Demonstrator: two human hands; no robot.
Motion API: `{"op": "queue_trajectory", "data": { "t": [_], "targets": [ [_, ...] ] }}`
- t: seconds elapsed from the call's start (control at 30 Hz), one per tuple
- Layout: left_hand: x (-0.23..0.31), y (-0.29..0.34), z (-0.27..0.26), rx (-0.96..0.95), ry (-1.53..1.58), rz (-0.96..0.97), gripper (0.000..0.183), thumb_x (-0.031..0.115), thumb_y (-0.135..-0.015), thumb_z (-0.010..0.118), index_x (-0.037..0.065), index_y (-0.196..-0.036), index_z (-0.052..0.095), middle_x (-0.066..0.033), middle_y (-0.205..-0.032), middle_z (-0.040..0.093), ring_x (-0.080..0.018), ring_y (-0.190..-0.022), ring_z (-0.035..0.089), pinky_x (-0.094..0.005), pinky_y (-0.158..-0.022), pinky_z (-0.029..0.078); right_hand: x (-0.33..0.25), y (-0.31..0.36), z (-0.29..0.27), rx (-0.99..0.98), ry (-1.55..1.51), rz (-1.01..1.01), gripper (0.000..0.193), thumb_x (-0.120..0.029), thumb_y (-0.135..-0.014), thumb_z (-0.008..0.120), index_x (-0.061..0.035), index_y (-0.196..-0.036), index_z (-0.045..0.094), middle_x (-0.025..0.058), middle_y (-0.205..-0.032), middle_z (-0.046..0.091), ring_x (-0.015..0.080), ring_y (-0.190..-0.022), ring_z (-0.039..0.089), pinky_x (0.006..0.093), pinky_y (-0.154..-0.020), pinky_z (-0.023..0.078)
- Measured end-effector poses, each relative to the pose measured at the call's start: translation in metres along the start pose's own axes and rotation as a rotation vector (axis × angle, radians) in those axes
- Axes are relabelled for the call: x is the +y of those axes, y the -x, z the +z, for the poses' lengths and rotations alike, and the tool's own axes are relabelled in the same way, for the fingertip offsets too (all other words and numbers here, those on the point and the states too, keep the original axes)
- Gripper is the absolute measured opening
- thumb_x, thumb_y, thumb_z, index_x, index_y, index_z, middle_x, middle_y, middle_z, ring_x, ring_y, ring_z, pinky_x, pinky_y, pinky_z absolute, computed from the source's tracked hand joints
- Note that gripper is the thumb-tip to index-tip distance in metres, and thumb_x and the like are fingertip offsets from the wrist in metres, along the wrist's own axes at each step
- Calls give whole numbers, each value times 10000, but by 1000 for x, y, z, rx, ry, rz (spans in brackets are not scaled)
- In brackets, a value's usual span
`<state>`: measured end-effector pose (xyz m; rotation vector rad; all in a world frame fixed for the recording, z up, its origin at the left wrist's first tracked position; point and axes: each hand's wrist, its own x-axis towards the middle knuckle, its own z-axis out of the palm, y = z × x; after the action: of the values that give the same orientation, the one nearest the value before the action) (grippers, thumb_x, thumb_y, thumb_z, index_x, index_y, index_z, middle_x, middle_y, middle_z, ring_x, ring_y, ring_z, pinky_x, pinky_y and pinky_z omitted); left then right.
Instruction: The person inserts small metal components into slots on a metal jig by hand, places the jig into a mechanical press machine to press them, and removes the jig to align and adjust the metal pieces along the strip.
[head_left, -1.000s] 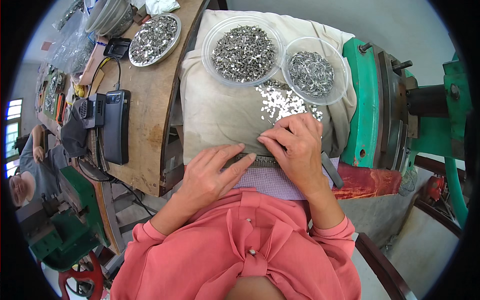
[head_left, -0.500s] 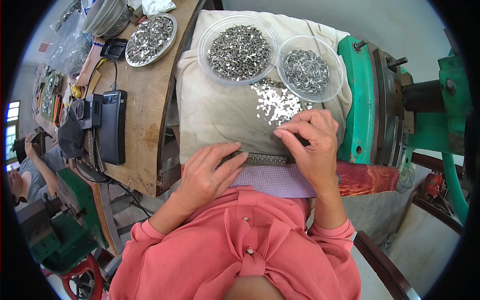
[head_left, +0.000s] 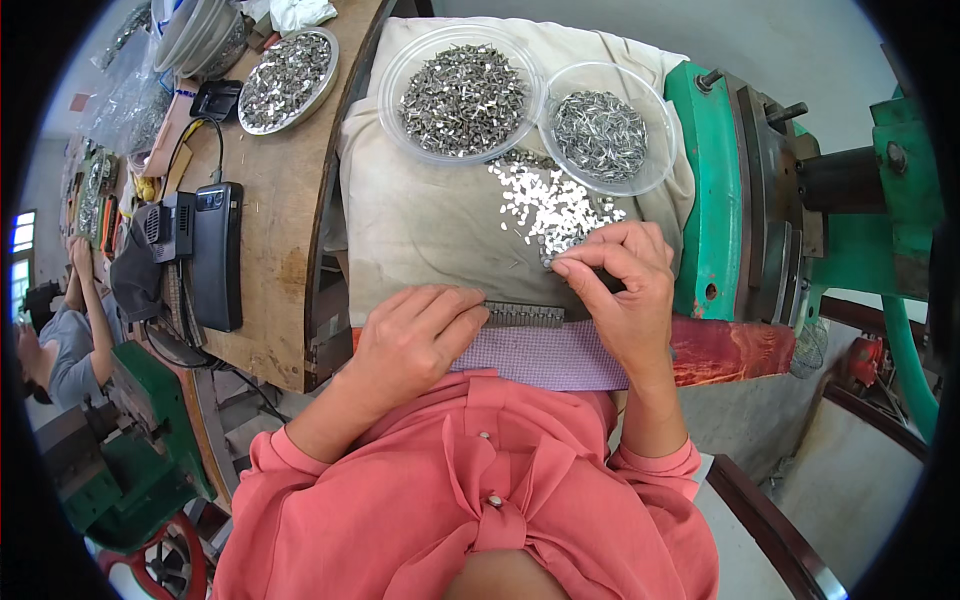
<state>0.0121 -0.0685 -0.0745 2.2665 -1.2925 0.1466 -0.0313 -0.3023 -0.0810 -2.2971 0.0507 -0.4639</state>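
Observation:
A slotted metal strip (head_left: 525, 316) lies along the near edge of the cloth. My left hand (head_left: 425, 330) is closed, its fingertips over the strip's left end. Beyond the strip's other end, my right hand (head_left: 628, 275) pinches thumb and forefinger together; whatever lies between the tips is too small to make out. The pinch is at the near edge of a loose pile of small white-looking metal chips (head_left: 555, 205), with a few darker bits beside it. Behind the pile stand a clear tub of dark metal pieces (head_left: 465, 100) and a smaller clear tub of shiny pins (head_left: 600, 135).
A green machine (head_left: 705, 200) borders the cloth on the right. On the wooden table (head_left: 285, 260) at left are a black phone-like device (head_left: 215, 255), cables and a dish of metal pieces (head_left: 288, 80). Another person (head_left: 75, 330) sits at far left near a second green machine (head_left: 165, 430).
My left thumb and fingers have drawn together at the strip's end. My right pinch stays beside the pile. The view has shifted slightly, and the other person's arms have moved.

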Motion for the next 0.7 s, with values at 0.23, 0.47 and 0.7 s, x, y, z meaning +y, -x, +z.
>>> {"op": "queue_trajectory", "data": {
  "t": [0.23,0.47,0.7],
  "targets": [
    [-2,-1,1,4,46,-42,283,88,-700,781,56,-951,654,-55,-1013,688,-223,-820,666,-333,-680,524,1,1,-2,7,-2,4,105,-158,-719,829,-135,-789,755,-25,-823,620,185,-860,549,346,-806,359],
    [-2,-3,3,-63,40,-64,347,123,-685,797,69,-1001,664,-40,-1063,652,-226,-882,620,-352,-738,493,-2,-1,-1,7,-6,-9,103,-154,-722,827,-135,-787,751,-27,-818,618,185,-849,547,343,-800,356],
    [-11,6,-3,-66,50,-99,352,105,-684,795,68,-1008,663,-45,-1047,646,-240,-908,620,-361,-757,494,-7,-3,5,-15,-16,-30,102,-165,-728,825,-134,-786,747,-28,-821,616,189,-846,545,347,-794,352]
  ]
}}
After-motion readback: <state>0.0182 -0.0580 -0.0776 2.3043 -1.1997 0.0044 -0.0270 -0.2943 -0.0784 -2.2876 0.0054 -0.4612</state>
